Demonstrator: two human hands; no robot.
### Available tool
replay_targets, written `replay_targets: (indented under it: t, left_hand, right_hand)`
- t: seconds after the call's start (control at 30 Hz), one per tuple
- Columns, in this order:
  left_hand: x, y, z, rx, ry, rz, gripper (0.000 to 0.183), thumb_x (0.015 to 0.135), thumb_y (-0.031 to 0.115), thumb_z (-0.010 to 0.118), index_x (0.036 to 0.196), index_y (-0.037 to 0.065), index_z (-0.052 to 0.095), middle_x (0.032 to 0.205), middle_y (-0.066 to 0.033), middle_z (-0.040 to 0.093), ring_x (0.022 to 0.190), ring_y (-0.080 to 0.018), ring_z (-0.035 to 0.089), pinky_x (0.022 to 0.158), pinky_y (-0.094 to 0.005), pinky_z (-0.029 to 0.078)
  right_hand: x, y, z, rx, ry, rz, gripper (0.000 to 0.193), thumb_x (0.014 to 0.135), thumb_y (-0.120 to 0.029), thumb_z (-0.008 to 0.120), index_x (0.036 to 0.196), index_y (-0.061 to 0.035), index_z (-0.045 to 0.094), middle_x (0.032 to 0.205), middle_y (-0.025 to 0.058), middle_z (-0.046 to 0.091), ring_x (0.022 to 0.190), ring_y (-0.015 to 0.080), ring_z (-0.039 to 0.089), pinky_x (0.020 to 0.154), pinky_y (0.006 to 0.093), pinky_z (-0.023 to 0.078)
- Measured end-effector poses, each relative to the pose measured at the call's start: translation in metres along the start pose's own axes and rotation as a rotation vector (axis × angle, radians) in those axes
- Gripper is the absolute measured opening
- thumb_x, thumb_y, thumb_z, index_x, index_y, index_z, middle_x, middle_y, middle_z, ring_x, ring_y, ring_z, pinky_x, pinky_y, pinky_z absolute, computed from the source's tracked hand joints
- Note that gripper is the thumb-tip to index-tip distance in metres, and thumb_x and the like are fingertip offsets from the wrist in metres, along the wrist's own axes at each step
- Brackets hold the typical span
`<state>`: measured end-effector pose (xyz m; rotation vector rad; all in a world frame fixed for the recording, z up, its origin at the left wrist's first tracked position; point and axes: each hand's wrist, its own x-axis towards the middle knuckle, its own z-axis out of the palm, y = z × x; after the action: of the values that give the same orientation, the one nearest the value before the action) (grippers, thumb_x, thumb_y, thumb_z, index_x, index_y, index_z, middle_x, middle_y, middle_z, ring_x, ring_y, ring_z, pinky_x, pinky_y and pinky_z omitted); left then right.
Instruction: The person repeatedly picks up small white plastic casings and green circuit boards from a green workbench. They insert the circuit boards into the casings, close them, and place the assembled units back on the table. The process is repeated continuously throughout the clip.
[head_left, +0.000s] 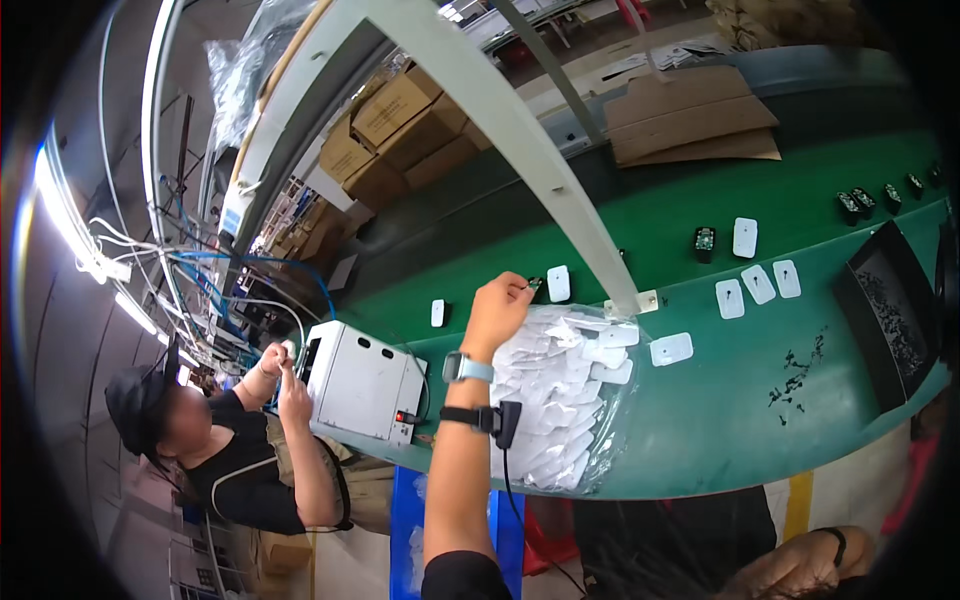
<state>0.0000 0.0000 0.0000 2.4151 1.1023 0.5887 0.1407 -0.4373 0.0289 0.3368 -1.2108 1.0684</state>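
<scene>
Left grip: my left hand (497,310) reaches out over the bench, fingertips pinched shut on a small dark component (533,284).
Component: held just above the green belt-topped bench (720,400), beside a small white rectangular plastic cover (558,283).
Right grip: my right hand (800,568) sits low at the bench's near edge; I cannot tell how far it is open.
Close by: a clear plastic bag of white covers (565,400) lies just right of my wrist.
Further: a white metal box machine (362,385) stands left; a co-worker (240,440) sits beyond it.
</scene>
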Motion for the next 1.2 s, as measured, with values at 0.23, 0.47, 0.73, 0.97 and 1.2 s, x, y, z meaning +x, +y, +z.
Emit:
replay_targets:
  t: [0.23,0.47,0.73,0.97,1.2]
  left_hand:
    - [0.062,-0.069,0.028,0.597,-0.341,-0.119,0.059,0.074,0.039,0.079,0.116,0.002,0.063,0.119,-0.0201,0.066,0.118,-0.0386,0.057,0.1,-0.0441,0.047]
    - [0.073,-0.108,0.028,0.648,-0.256,-0.054,0.05,0.075,0.03,0.078,0.111,0.001,0.058,0.111,-0.0266,0.066,0.108,-0.0451,0.062,0.092,-0.0505,0.051]
    - [-0.02,-0.002,-0.041,-0.22,0.124,0.01,0.046,0.084,-0.004,0.068,0.126,-0.005,0.049,0.104,-0.0102,0.066,0.091,-0.0121,0.064,0.081,-0.0244,0.051]
    - [-0.146,0.119,0.004,-0.716,0.1,-0.011,0.051,0.082,-0.007,0.061,0.133,-0.008,0.052,0.127,-0.0144,0.058,0.115,-0.0198,0.057,0.102,-0.0312,0.043]
    - [-0.153,0.171,0.096,-1.393,-0.033,-0.043,0.065,0.082,0.002,0.068,0.141,-0.005,0.041,0.122,-0.0166,0.058,0.113,-0.0261,0.059,0.105,-0.0406,0.044]
  right_hand:
    - [-0.155,-0.078,-0.041,-0.925,0.469,1.362,0.021,0.095,-0.018,0.063,0.104,-0.0011,0.072,0.103,0.0287,0.068,0.096,0.0454,0.068,0.091,0.0373,0.054]
    - [-0.327,0.016,-0.062,-1.17,1.064,1.147,0.056,0.103,-0.032,0.047,0.145,0.0035,0.037,0.146,0.0282,0.045,0.138,0.0409,0.041,0.114,0.0437,0.033]
    - [-0.294,0.028,-0.089,-1.593,1.11,0.989,0.04,0.094,-0.034,0.06,0.114,0.0004,0.065,0.118,0.0199,0.065,0.112,0.0386,0.059,0.094,0.0517,0.045]
    - [-0.164,0.011,-0.042,-0.734,-0.167,1.121,0.043,0.097,-0.03,0.059,0.128,0.0002,0.057,0.119,0.0255,0.062,0.113,0.0391,0.058,0.096,0.0465,0.045]
    - [-0.061,-0.087,-0.131,-1.78,0.15,1.084,0.01,0.083,-0.014,0.063,0.084,-0.0066,0.07,0.084,0.009,0.067,0.086,0.0285,0.065,0.074,0.0404,0.054]
